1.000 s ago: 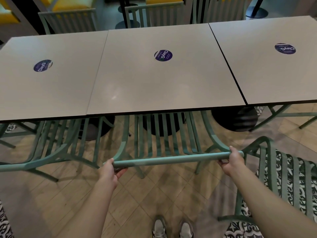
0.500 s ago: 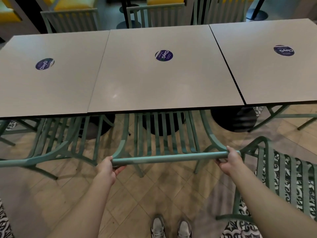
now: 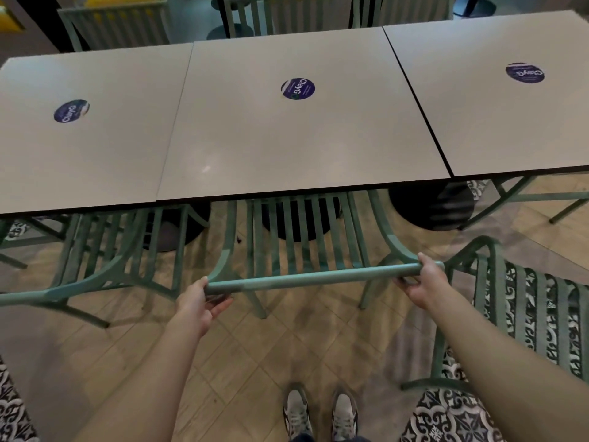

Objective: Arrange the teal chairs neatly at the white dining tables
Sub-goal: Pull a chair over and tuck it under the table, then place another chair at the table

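Chair [image 3: 306, 250] at frame centre slid slightly further under middle table [image 3: 299, 138] since earlier. Left hand [image 3: 194, 306] and right hand [image 3: 422, 283] both grip its top rail.

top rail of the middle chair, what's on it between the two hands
Nothing: in the head view the top rail runs bare from the left hand to the right hand.

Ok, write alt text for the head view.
Two hands, left hand and right hand, grip the top rail of a teal chair tucked under the middle white table. More teal chairs flank it, one at right pulled out.
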The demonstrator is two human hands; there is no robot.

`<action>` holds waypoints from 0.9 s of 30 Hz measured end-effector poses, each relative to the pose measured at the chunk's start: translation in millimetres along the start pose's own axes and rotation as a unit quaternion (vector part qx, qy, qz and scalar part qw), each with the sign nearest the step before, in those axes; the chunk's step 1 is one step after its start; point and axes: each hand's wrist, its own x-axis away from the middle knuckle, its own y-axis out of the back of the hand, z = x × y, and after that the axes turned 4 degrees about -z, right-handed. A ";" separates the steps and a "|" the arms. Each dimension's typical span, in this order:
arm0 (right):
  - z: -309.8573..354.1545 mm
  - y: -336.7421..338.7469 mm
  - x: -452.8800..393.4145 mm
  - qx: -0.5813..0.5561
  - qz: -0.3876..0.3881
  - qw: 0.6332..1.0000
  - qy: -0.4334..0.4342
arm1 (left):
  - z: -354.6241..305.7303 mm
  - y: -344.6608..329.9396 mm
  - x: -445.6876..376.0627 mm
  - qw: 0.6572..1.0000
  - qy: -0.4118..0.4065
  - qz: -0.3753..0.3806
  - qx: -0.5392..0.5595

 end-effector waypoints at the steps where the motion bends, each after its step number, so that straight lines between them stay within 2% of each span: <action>1: -0.5 1.6 -0.8 0.005 0.005 1.000 0.003 | 0.7 1.5 2.3 1.000 -0.003 0.008 -0.026; 6: -17.4 17.9 17.9 0.063 0.052 0.996 0.046 | 5.9 10.3 18.2 0.988 0.002 0.041 -0.150; 9: -40.3 40.2 37.1 0.142 0.046 0.981 0.122 | 22.6 2.0 36.7 0.958 -0.004 0.116 -0.262; 10: -49.3 51.3 45.5 0.197 0.036 0.965 0.167 | 31.2 -3.8 42.0 0.938 -0.022 0.149 -0.311; 13: -78.0 94.2 62.5 0.363 -0.003 0.881 0.302 | 58.3 -19.9 52.7 0.876 -0.073 0.223 -0.421; 15: -95.5 129.6 60.6 0.407 -0.024 0.856 0.318 | 74.8 -31.4 52.9 0.846 -0.097 0.250 -0.461; 18: -115.1 193.1 54.7 0.408 -0.089 0.866 0.276 | 105.5 -52.2 54.7 0.836 -0.058 0.287 -0.464; 21: -128.4 254.7 56.4 0.347 -0.151 0.897 0.230 | 143.3 -65.2 73.4 0.823 -0.011 0.306 -0.479; 23: -129.8 292.5 60.8 0.301 -0.206 0.907 0.208 | 170.4 -73.8 95.5 0.802 -0.003 0.332 -0.497; 27: -118.1 357.8 76.7 0.247 -0.287 0.903 0.203 | 219.6 -94.0 156.8 0.749 -0.073 0.368 -0.546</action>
